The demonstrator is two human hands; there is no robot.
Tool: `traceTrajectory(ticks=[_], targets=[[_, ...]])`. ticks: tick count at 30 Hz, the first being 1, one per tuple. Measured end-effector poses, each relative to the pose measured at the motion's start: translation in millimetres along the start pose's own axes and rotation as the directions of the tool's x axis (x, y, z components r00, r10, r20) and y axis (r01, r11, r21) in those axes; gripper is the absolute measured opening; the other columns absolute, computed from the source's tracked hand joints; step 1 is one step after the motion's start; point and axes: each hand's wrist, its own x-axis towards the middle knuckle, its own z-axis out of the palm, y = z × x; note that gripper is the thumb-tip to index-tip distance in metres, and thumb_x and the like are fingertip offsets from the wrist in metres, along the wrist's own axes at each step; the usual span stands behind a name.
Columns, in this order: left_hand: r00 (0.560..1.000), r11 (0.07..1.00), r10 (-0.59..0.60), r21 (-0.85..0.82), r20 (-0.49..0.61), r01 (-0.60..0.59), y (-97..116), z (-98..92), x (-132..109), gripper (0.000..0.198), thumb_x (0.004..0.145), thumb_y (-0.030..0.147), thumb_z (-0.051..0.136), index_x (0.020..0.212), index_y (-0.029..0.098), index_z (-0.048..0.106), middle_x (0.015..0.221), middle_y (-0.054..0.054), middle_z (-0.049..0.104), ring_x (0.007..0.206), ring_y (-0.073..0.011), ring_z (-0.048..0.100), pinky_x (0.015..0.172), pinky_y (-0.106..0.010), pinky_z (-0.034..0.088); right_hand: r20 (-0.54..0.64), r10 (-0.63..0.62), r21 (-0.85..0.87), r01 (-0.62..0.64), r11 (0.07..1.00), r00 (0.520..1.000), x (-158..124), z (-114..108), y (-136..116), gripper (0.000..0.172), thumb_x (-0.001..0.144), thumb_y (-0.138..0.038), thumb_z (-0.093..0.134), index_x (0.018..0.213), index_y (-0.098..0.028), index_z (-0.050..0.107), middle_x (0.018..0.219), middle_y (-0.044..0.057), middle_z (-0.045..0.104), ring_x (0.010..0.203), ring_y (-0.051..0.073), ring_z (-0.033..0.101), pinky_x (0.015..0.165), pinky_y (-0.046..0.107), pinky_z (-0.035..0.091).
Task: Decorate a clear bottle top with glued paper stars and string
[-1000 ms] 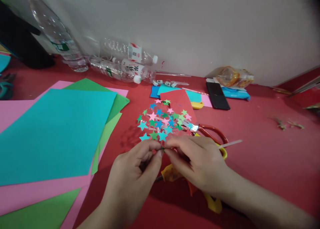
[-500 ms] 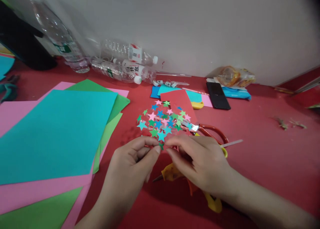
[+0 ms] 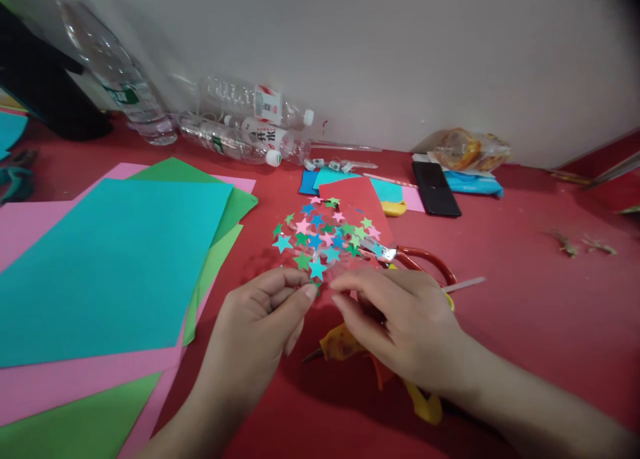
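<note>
A cluster of small paper stars (image 3: 325, 235) in teal, blue, pink and green lies spread on a red card over the red table (image 3: 525, 325). My left hand (image 3: 257, 342) pinches a small green star at its fingertips, just below the cluster. My right hand (image 3: 400, 325) is close beside it with its fingers curled in a pinch; what it holds is too small to make out. Red-handled scissors (image 3: 420, 262) lie behind my right hand. A yellow and orange scrap (image 3: 345, 345) lies under my hands.
Large sheets of teal paper (image 3: 110, 265), pink paper (image 3: 60, 385) and green paper (image 3: 75, 432) fill the left side. Plastic bottles (image 3: 240, 135) lie by the wall. A black phone (image 3: 435, 189), a wrapped snack (image 3: 470, 152) and small coloured cards (image 3: 360, 189) sit at the back.
My hands have drawn slightly apart and lower, away from the star cluster. The left fingers keep a green star pinched. The view has shifted a little.
</note>
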Motion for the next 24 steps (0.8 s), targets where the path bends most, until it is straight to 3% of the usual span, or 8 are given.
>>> traceTrajectory(ticks=[6, 17, 24], targets=[[1.0, 0.999, -0.017, -0.037, 0.011, 0.017, -3.6, -0.7, 2.4, 0.017, 0.073, 0.032, 0.069, 0.076, 0.017, 0.063, 0.043, 0.009, 0.043, 0.038, -0.0025, 0.031, 0.035, -0.012, 0.022, -0.011, -0.016, -0.007, 0.016, 1.0, 1.0, 0.3, -2.2, 0.4, 0.013, 0.094, -0.02, 0.052, 0.096, -0.017, 0.065, 0.077, 0.001, 0.071, 0.059, 0.01, 0.059, 0.058, 0.025, 0.04], [0.997, 0.996, 0.055, 0.075, -0.055, -0.05, -4.0, 3.1, -4.0, 0.015, 0.072, 0.033, 0.068, 0.076, 0.019, 0.068, 0.043, 0.008, 0.045, 0.038, -0.0042, 0.033, 0.036, -0.014, 0.024, -0.019, -0.019, -0.036, 0.018, 0.999, 1.0, 1.0, -3.8, -0.5, 0.018, 0.094, -0.021, 0.051, 0.094, -0.017, 0.068, 0.071, 0.0, 0.069, 0.057, 0.01, 0.058, 0.057, 0.025, 0.039], [0.973, 0.937, 0.225, 0.284, -0.044, -0.204, -7.2, 1.3, -1.9, 0.014, 0.078, 0.034, 0.062, 0.076, 0.022, 0.069, 0.042, 0.008, 0.044, 0.038, -0.0061, 0.034, 0.036, -0.016, 0.027, -0.026, -0.028, -0.044, 0.027, 0.999, 0.999, -1.8, -3.5, -0.9, 0.015, 0.094, -0.021, 0.052, 0.094, -0.017, 0.066, 0.07, -0.002, 0.067, 0.058, 0.01, 0.057, 0.056, 0.025, 0.036]])
